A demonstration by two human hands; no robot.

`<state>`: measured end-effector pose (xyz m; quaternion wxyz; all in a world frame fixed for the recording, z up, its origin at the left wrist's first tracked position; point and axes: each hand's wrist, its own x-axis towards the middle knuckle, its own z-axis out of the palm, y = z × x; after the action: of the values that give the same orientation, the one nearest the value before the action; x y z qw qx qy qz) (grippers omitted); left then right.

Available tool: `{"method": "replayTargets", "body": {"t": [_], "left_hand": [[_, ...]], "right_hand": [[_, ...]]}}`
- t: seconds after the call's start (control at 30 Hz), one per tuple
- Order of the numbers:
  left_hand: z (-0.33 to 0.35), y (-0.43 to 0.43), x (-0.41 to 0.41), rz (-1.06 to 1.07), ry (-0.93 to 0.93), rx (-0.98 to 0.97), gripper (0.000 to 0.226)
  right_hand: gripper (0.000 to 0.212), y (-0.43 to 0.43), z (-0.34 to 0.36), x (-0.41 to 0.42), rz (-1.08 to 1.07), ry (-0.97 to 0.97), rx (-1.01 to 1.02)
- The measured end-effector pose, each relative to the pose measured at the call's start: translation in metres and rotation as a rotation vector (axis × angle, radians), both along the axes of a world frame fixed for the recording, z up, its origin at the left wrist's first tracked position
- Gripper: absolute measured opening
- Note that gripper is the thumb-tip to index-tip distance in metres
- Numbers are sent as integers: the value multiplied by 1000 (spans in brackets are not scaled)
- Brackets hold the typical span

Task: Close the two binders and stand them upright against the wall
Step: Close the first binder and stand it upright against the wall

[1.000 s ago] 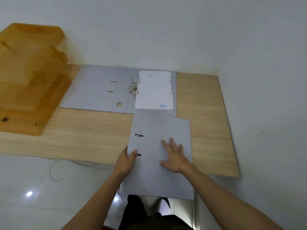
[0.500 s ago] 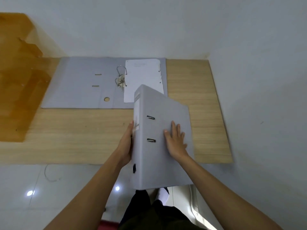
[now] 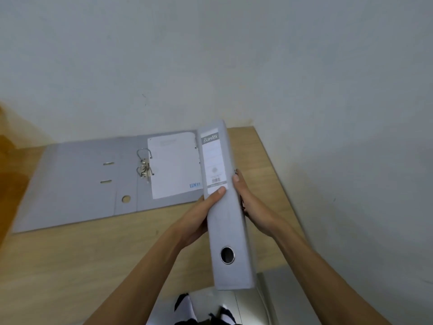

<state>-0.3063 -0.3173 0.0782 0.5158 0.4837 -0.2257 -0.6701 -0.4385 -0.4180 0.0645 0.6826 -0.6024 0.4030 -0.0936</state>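
Note:
A closed grey binder (image 3: 226,221) is lifted above the wooden desk (image 3: 82,259), its labelled spine with a finger hole turned up towards me. My left hand (image 3: 201,214) grips its left cover, thumb on the spine. My right hand (image 3: 250,205) presses the right cover. The second grey binder (image 3: 77,184) lies open and flat at the back of the desk, touching the wall (image 3: 210,66). Its metal rings (image 3: 145,166) stand open, and a white sheet (image 3: 174,165) rests on its right half.
A second wall (image 3: 351,160) borders the desk on the right, forming a corner behind the held binder. An orange wooden shape (image 3: 4,160) shows at the far left edge. White floor tiles (image 3: 276,301) lie below the desk's front edge.
The closed binder went from lying flat under my hands to being raised and turned spine up, carried towards the back right. The view shifted with my head.

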Motion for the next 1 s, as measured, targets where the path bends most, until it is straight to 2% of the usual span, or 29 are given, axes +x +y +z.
{"method": "replayTargets", "body": {"t": [0.17, 0.27, 0.33, 0.6, 0.9, 1.0], "left_hand": [[15, -28, 11, -74, -228, -187, 56], [11, -49, 14, -61, -431, -276, 83], [5, -63, 14, -64, -528, -317, 92], [-22, -108, -6, -155, -715, -333, 95], [-24, -193, -30, -299, -819, -251, 126], [-28, -217, -37, -307, -831, -220, 130]], "right_hand": [[82, -17, 55, -9, -31, -50, -288], [78, -26, 73, -17, -40, -62, -462], [80, -32, 70, -23, -58, -32, -529], [66, -62, 28, -61, -218, 20, -465], [53, -121, 9, -87, -407, 30, -460], [41, -131, 4, -87, -524, 99, -513]]}}
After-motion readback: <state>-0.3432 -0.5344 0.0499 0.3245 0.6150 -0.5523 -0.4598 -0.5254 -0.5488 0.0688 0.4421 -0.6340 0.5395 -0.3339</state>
